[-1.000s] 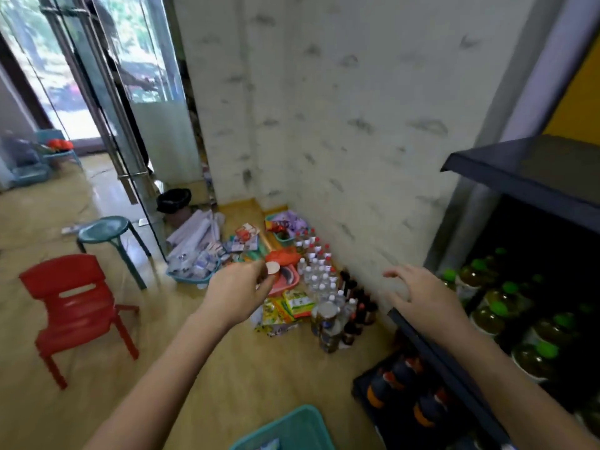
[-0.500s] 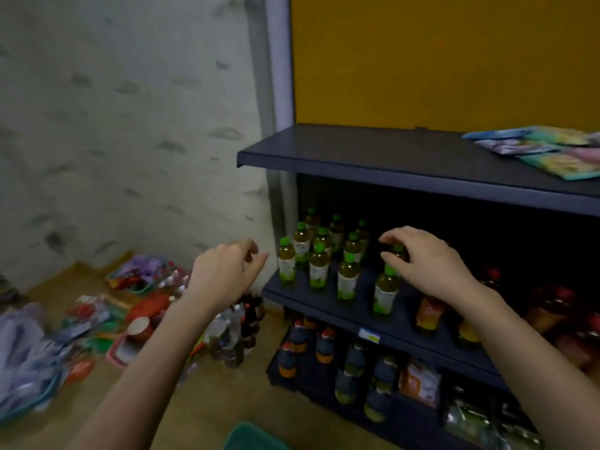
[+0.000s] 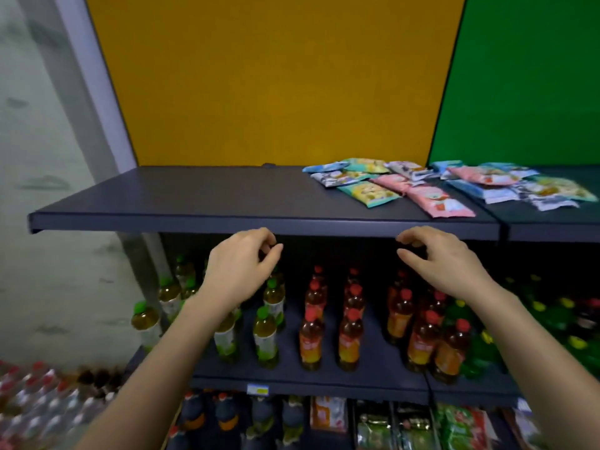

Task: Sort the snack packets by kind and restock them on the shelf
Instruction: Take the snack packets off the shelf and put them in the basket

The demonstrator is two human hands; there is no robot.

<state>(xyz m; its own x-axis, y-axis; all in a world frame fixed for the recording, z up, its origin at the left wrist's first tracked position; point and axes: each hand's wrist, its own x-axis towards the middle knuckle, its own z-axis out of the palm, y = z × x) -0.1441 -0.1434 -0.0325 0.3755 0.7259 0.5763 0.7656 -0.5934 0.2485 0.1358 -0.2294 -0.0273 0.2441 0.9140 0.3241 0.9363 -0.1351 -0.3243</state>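
Pink and teal snack packets (image 3: pixel 422 186), print blurred, top shelf (image 3: pixel 162 203); left hand (image 3: pixel 240 271), right hand (image 3: pixel 444 264) half-curled, empty.

A matt, smooth dark-grey metal finish is seen on the shelf (image 3: pixel 181 203). Glossy plastic film is shown by the snack packets (image 3: pixel 418 186). Clear, shiny plastic is seen on the drink bottles (image 3: pixel 349 339), and flat matt colour on the yellow back panel (image 3: pixel 269 79).

I see a dark grey shelf (image 3: pixel 194 203) backed by a mustard-yellow panel (image 3: pixel 276 76), green panel (image 3: pixel 526 76) beside it. On the shelf lie pink, teal and blue snack packets (image 3: pixel 438 186). Below the shelf: green-capped bottles (image 3: pixel 264 332), red-capped amber bottles (image 3: pixel 349 336).
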